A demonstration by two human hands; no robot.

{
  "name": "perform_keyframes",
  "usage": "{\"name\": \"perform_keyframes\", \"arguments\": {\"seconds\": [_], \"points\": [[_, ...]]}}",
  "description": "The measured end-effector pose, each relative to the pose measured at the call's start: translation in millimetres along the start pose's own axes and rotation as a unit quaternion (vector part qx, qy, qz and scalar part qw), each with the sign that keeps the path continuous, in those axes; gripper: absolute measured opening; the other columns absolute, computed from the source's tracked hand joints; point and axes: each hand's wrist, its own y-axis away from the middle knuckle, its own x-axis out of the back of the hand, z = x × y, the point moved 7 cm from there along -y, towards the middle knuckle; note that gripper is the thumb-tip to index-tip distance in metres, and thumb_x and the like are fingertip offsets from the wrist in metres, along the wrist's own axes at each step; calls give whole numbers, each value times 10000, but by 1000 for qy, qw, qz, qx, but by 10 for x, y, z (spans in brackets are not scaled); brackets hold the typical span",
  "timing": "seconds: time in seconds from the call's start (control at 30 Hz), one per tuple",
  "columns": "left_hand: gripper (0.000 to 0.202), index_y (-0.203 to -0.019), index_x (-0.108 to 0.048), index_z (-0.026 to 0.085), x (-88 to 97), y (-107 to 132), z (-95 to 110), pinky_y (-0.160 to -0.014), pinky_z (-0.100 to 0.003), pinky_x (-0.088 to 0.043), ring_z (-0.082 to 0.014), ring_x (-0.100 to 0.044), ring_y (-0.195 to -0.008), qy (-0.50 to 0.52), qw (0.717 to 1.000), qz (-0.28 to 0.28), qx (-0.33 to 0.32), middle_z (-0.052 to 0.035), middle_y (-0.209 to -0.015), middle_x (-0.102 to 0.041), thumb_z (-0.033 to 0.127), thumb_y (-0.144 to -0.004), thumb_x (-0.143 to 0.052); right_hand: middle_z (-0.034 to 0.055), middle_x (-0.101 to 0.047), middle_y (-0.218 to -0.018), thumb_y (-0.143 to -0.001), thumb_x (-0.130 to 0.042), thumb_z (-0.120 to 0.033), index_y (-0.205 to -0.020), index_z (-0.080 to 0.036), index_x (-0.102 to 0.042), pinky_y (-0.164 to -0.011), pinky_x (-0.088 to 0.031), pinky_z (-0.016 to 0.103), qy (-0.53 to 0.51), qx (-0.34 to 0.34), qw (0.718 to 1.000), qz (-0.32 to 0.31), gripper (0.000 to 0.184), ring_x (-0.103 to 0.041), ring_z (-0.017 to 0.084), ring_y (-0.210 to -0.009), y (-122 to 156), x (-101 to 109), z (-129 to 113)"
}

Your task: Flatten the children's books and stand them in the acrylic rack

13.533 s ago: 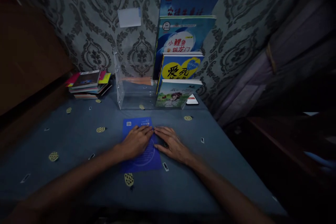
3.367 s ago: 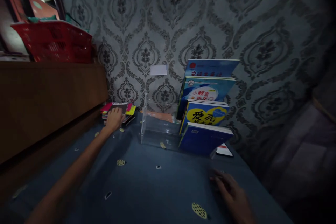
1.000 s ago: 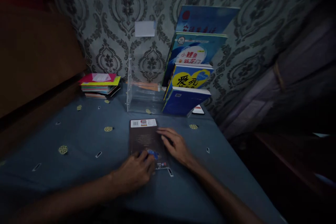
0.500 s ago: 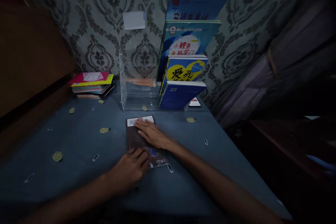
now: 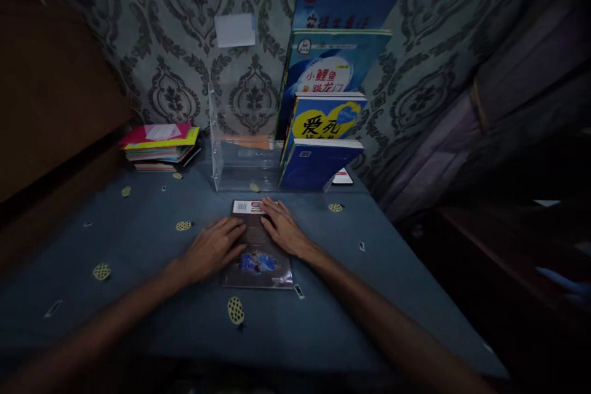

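Observation:
A dark brown book [image 5: 258, 237] lies flat on the table, with a white barcode strip along its far edge and a blue picture near its close edge. My left hand [image 5: 215, 246] rests at the book's left side, its fingers stretched over that edge. On the right, my right hand [image 5: 284, 228] lies over the book's far right part with fingers extended. Neither hand grips it. Beyond the book, a clear acrylic rack [image 5: 247, 181] holds several upright books, with a dark blue book [image 5: 321, 163] at the front.
A stack of books and papers [image 5: 159, 146] sits at the back left. A phone-like object [image 5: 343, 177] lies behind the rack's right end. The blue tablecloth [image 5: 138, 301] carries printed yellow shapes. A brown panel [image 5: 50, 86] stands left, a curtain [image 5: 443, 135] hangs right.
My left hand has moved off the book's near part, up and left to its left edge. The right hand has slid right, and the book now lies straighter, its blue picture uncovered.

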Motion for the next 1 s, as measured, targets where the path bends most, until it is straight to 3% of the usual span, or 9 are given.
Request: {"name": "perform_keyframes", "arguments": {"seconds": [0.17, 0.3, 0.6, 0.77, 1.0], "points": [[399, -1315, -564, 138, -97, -290, -409, -1047, -426, -462, -278, -554, -1258, 11, 1000, -4, 29, -141, -1382, -579, 359, -994, -481, 194, -527, -1420, -969, -442, -259, -1325, -107, -581, -1146, -366, 510, 18, -38, 998, 50, 411, -450, 299, -1358, 59, 88, 53], [345, -1256, -611, 169, -132, -424, -574, -1001, -393, -493, -254, -615, -1166, 38, 999, 16, 33, -113, -1296, -639, 340, -997, -459, 165, -590, -1276, -957, -450, -245, -1267, -154, -622, -1055, -459, 500, 29, -42, 995, 86, 365, -529, 299, -1211, 128, 186, 63], [348, -1232, -634, 154, -167, -412, -599, -959, -414, -518, -260, -629, -1133, 55, 996, 65, 16, -126, -1254, -657, 328, -999, -442, 132, -613, -1272, -951, -450, -245, -1258, -195, -621, -1041, -475, 492, -32, -23, 994, 99, 355, -574, 279, -1188, 185, 229, 156], [344, -1239, -632, 169, -165, -401, -623, -999, -465, -495, -277, -598, -1177, 65, 994, 93, 3, -134, -1289, -630, 325, -993, -448, 150, -635, -1261, -937, -452, -234, -1269, -161, -612, -1024, -490, 487, -63, -22, 994, 88, 376, -601, 278, -1170, 167, 258, 226], [363, -1290, -594, 172, -161, -486, -506, -1029, -480, -457, -277, -552, -1214, 51, 995, 62, -57, -135, -1338, -592, 193, -960, -445, 94, -654, -1281, -957, -449, -262, -1386, -241, -528, -1037, -477, 492, -101, -30, 990, 90, 437, -608, 261, -1183, 154, 313, 374]]}}
